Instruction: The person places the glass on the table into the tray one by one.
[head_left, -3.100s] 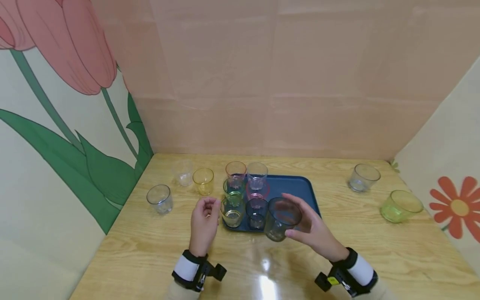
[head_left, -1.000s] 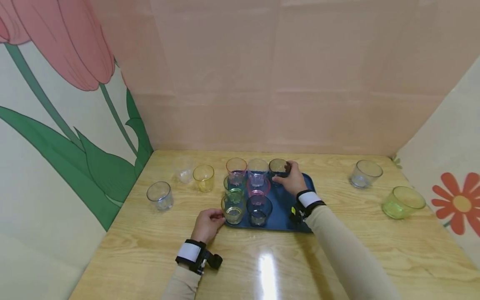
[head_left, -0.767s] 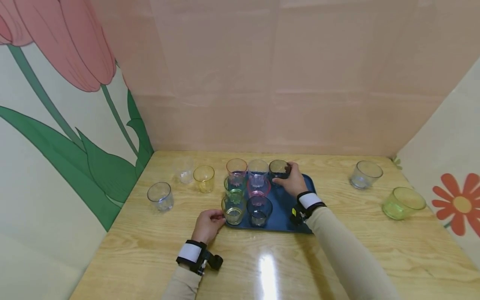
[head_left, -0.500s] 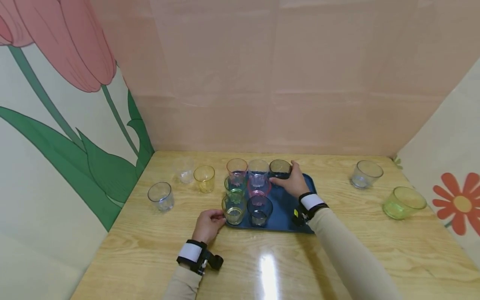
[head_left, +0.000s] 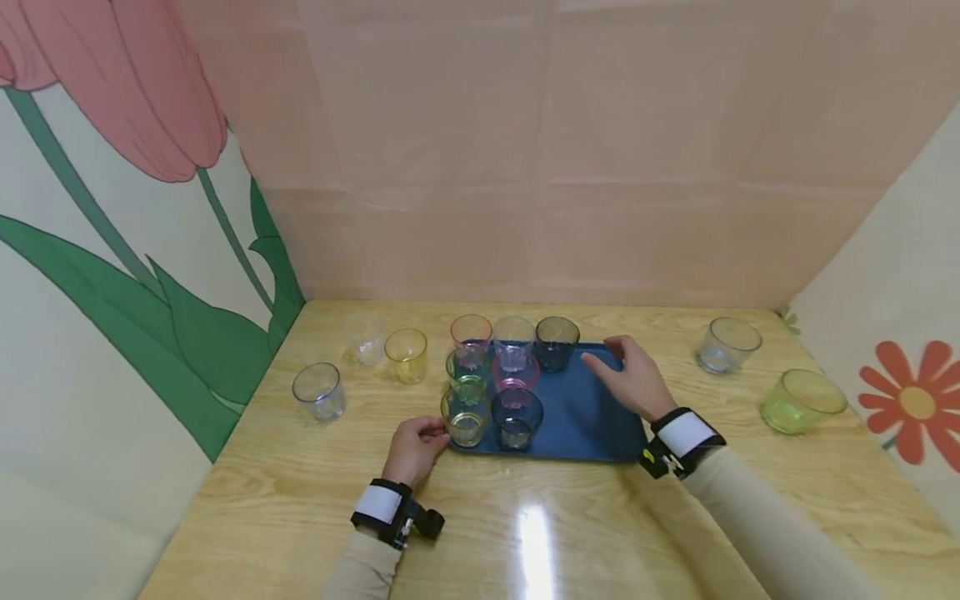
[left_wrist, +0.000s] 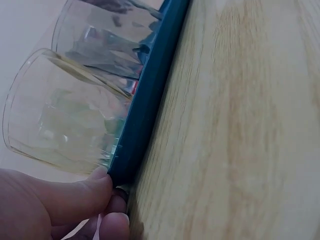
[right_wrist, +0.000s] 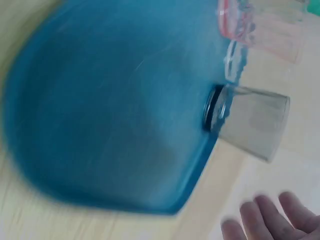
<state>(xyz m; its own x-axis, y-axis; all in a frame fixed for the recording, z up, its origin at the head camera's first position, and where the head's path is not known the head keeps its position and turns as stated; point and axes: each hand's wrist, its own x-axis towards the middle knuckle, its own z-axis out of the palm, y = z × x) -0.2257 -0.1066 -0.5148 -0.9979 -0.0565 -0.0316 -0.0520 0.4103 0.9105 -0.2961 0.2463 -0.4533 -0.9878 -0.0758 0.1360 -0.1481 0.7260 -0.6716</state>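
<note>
Seven see-through tumblers stand upright on one rectangular blue tray (head_left: pixel 592 417), which lies on the pale wood-grain desk (head_left: pixel 292 508). They fill three rows. The back row has three: a red-rimmed glass (head_left: pixel 471 331), a colourless glass (head_left: pixel 513 333) and a smoky grey glass (head_left: pixel 557 346). The middle row has two: a pale green glass (head_left: pixel 467 379) and a pink-rimmed glass (head_left: pixel 515 377). The front row has two: a yellowish glass (head_left: pixel 463 417) and a dark blue-grey glass (head_left: pixel 517 417).

The left hand (head_left: pixel 414 450) has its grip clamped on the tray's front left corner, thumb above, just beside the yellowish glass. The right hand (head_left: pixel 636 379) is over the tray's right side, near the smoky grey glass but not touching it; its grip is apart, with nothing in it.

Five more tumblers stand on the desk. Three are left of the tray: a dark-rimmed clear glass (head_left: pixel 320 390), a faint clear glass (head_left: pixel 367 342) and an amber-yellow glass (head_left: pixel 407 357). Two are to its right: a wide clear glass (head_left: pixel 727 346) and a wide lime-green glass (head_left: pixel 801 404).
</note>
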